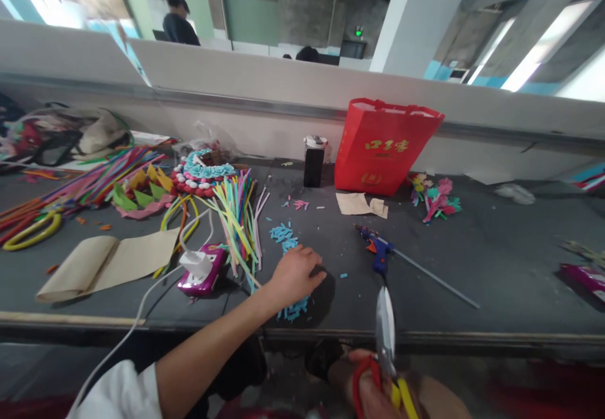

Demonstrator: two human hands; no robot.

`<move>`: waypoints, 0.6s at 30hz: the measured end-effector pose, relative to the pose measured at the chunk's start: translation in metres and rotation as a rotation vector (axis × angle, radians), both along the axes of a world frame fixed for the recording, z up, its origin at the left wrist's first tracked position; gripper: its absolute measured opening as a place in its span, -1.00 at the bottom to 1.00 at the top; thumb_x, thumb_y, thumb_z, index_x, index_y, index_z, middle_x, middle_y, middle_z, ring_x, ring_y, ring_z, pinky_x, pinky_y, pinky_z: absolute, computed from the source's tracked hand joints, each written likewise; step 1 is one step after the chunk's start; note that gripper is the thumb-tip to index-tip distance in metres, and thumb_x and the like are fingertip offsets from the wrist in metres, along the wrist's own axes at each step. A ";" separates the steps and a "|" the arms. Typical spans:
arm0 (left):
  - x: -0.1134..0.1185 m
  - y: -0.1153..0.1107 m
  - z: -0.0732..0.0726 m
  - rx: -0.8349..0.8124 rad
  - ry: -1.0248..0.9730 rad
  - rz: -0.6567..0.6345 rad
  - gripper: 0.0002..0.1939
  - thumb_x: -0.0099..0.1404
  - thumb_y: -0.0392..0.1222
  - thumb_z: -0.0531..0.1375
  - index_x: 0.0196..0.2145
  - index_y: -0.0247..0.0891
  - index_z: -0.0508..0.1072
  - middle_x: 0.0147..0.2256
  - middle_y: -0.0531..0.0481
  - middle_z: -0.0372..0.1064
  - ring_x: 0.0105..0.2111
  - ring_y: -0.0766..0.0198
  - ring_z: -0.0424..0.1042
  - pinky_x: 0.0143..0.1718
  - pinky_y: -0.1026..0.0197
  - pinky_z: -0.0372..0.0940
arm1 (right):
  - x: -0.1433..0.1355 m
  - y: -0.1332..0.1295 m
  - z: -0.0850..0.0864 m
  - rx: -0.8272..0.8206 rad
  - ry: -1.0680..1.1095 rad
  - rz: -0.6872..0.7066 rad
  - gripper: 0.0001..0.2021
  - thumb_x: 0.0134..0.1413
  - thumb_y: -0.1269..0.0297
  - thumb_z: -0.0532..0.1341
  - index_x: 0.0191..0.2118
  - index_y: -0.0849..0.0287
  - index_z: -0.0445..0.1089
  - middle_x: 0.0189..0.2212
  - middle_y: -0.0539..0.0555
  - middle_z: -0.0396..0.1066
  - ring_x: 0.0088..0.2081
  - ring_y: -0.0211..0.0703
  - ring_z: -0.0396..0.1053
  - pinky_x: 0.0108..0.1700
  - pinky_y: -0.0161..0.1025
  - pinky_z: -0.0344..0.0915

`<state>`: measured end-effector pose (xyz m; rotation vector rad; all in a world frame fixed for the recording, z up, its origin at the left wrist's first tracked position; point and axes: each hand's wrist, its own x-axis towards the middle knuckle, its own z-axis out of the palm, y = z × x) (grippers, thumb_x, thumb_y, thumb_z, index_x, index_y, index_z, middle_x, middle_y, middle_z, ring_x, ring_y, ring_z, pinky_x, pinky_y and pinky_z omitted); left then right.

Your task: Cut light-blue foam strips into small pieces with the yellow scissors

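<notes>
My left hand [295,274] is palm down over the tabletop, thumb apart from the loosely bent fingers, with nothing visible in it. Small cut blue pieces [283,236] lie just beyond it, and more blue pieces [293,310] show on its near side. My right hand [373,397], low at the table's front edge, is closed on scissors [386,324] whose blades point up and away. A red handle loop and a yellow handle part show at that hand. Beyond the blades rests a blue glue gun [379,252] with a long glue stick [437,277] in it.
Left of my left hand are a bundle of pipe cleaners [241,217], a purple power strip [203,271] with a white plug, and a brown paper roll [108,261]. A black bottle [314,164], a red bag [385,148] and craft flowers [437,198] stand or lie farther back.
</notes>
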<state>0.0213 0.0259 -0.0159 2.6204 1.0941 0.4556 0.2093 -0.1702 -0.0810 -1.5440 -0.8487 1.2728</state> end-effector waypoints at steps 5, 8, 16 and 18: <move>0.012 0.002 -0.001 0.033 0.205 -0.037 -0.78 0.10 -0.08 0.26 -0.39 -0.31 0.49 -0.37 -0.25 0.45 -0.25 -0.08 0.40 -0.20 -0.02 0.27 | -0.015 0.033 0.028 0.056 0.167 -0.053 -0.44 0.05 -0.13 0.25 0.01 0.23 0.34 -0.83 -0.23 0.00 -0.80 -0.41 -0.01 -0.73 -0.44 0.02; 0.013 0.002 -0.005 0.004 0.277 -0.087 -0.81 0.06 -0.19 0.24 -0.35 -0.32 0.50 -0.36 -0.26 0.48 -0.27 -0.05 0.43 -0.21 0.01 0.28 | -0.016 0.067 0.045 0.063 0.261 -0.061 -0.46 -0.01 -0.08 0.31 -0.05 0.26 0.33 -0.81 -0.28 -0.04 -0.80 -0.47 -0.08 -0.75 -0.48 -0.05; 0.003 0.037 0.003 -0.308 -0.181 -0.065 -0.91 -0.01 -0.33 0.17 -0.50 -0.25 0.47 -0.51 0.01 0.43 -0.46 0.25 0.37 -0.44 0.27 0.20 | -0.020 0.142 0.057 0.088 -0.120 0.195 -0.54 0.10 -0.04 0.15 -0.05 0.25 0.35 -0.80 -0.24 0.05 -0.80 -0.36 0.03 -0.72 -0.41 0.04; 0.000 0.051 0.006 -0.463 -0.416 0.034 -0.93 0.00 -0.32 0.16 -0.52 -0.25 0.44 -0.57 0.09 0.36 -0.52 0.33 0.30 -0.49 0.31 0.15 | -0.017 0.164 0.054 0.147 -0.594 0.290 -0.62 0.06 0.02 0.16 -0.16 0.23 0.42 -0.74 -0.12 0.26 -0.72 -0.26 0.25 -0.63 -0.36 0.16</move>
